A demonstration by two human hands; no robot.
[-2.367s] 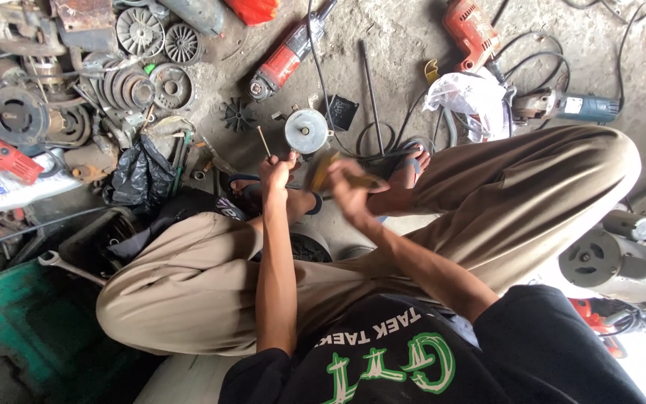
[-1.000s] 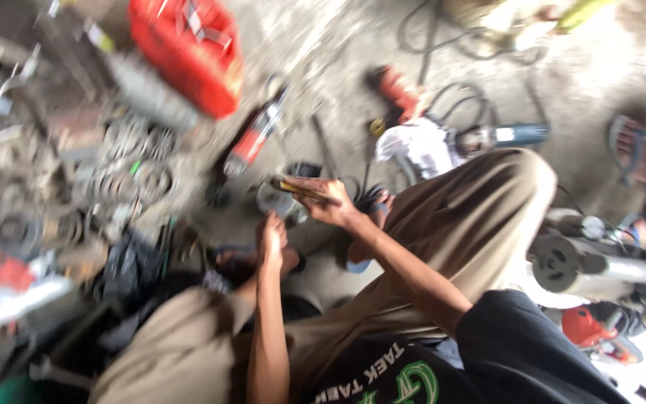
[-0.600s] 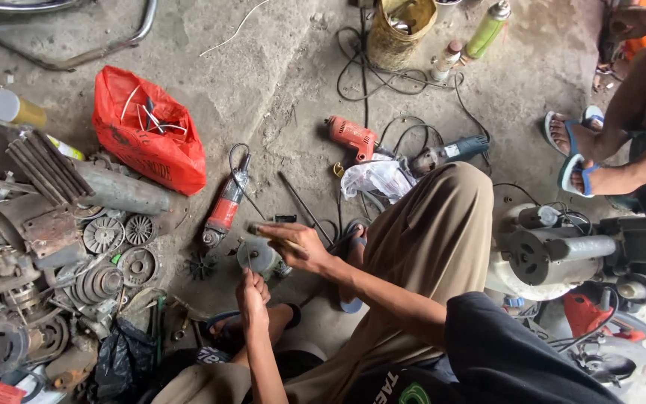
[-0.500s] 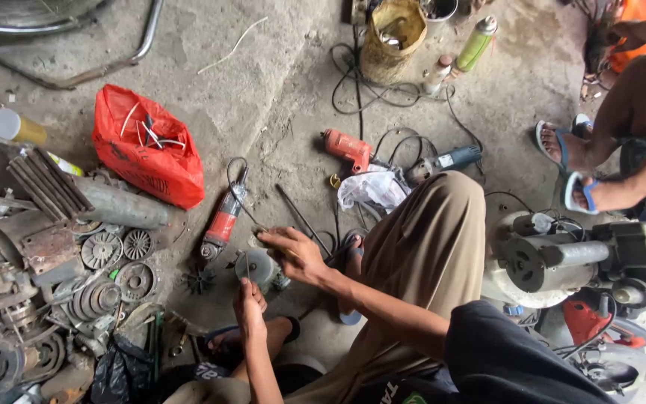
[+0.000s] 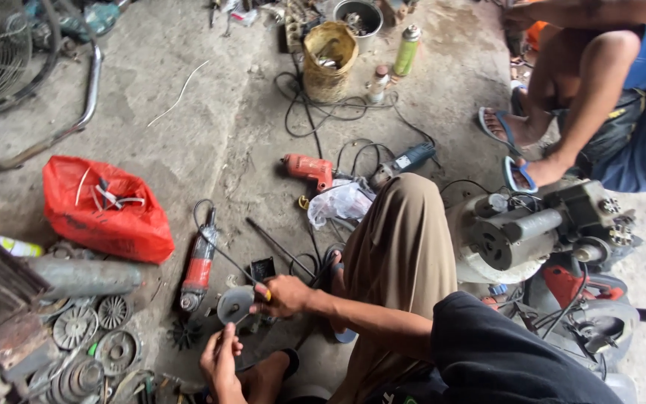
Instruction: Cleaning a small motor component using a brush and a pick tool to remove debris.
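Observation:
My right hand (image 5: 284,295) is closed on the right edge of a round grey metal part (image 5: 233,304), with a small yellow-tipped piece at its fingers. My left hand (image 5: 220,360) reaches up from below, and its fingertips pinch the part's lower edge. Both hands hold the part low over the concrete floor, between my knees. My right knee in tan trousers (image 5: 401,247) rises just right of the hands. A red angle grinder (image 5: 199,266) lies on the floor just left of the part.
A red plastic bag (image 5: 106,211), gears (image 5: 76,328) and scrap metal lie to the left. An orange drill (image 5: 307,169), a blue grinder (image 5: 402,160), a white bag (image 5: 340,203) and cables lie ahead. A grey motor (image 5: 526,233) stands right. Another person's sandalled feet (image 5: 514,142) are at the far right.
The view has swung up and back over the floor, so the far tools, the bucket and another person now show. Both hands have stayed together on the round part.

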